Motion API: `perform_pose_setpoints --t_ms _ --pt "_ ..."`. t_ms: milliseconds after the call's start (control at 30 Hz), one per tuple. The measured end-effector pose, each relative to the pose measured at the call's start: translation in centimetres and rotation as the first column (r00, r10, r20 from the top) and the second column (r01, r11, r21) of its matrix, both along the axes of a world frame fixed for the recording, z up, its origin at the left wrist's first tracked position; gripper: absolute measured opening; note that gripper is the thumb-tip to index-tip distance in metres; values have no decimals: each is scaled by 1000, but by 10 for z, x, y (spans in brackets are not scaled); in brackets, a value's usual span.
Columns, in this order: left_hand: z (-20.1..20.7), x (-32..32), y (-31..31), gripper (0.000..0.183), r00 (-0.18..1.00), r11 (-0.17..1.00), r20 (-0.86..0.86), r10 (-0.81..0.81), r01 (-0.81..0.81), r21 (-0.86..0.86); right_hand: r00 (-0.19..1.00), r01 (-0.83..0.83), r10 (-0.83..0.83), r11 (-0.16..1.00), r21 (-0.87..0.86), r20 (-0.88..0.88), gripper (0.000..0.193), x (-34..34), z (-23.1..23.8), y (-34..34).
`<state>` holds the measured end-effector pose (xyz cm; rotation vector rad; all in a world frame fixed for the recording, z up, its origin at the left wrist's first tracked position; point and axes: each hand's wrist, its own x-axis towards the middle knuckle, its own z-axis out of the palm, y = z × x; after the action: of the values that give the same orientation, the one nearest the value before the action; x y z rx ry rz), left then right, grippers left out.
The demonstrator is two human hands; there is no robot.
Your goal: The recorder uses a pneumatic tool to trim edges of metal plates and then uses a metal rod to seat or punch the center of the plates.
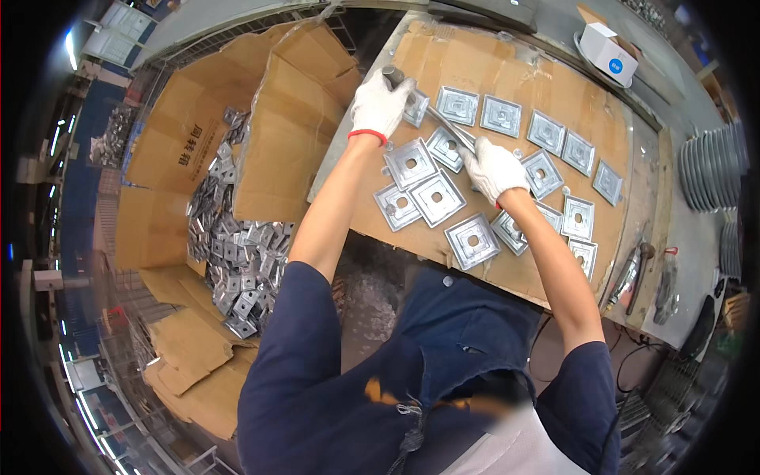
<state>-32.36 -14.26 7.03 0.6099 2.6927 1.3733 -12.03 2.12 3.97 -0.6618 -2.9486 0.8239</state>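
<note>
My left hand [378, 103], in a white knit glove with a red cuff, is closed at the left edge of a square metal plate [416, 108]. A dark grey rounded end [391, 74] shows at its fingers; I cannot tell what it is. My right hand [496, 169], gloved alike, grips a long slim metal tool [450, 124], seemingly a file, whose tip points toward that plate. Close to my hands lie more square plates with a raised rim and a central hole, such as one plate [411, 164] and another overlapping it [436, 199].
Cardboard [507, 260] covers the worktable. A large carton [265, 150] full of small metal parts [245, 261] stands at the left. On the right are a hand tool [628, 275] and stacked grey discs [710, 169]. A small white box [608, 54] sits at the back right.
</note>
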Motion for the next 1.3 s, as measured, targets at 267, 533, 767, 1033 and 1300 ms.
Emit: perform_pose_setpoints --t_ms 267,533,767,1033,1300 --pt "16 -7 -10 36 997 994 48 62 -66 82 992 38 -57 987 -155 -117 61 -23 33 4" --pt "-13 9 46 37 998 997 9 -60 60 38 963 162 -208 954 -252 -168 59 9 29 42" --pt "-46 12 87 48 989 988 13 -147 147 -43 967 212 -238 948 -235 -87 60 57 29 59" --pt "-41 28 102 39 978 976 -100 -181 166 -141 956 219 -262 936 -276 -129 62 79 18 77" --pt "-38 29 104 38 992 993 68 -108 111 -48 975 164 -197 951 -263 -103 61 69 34 72"
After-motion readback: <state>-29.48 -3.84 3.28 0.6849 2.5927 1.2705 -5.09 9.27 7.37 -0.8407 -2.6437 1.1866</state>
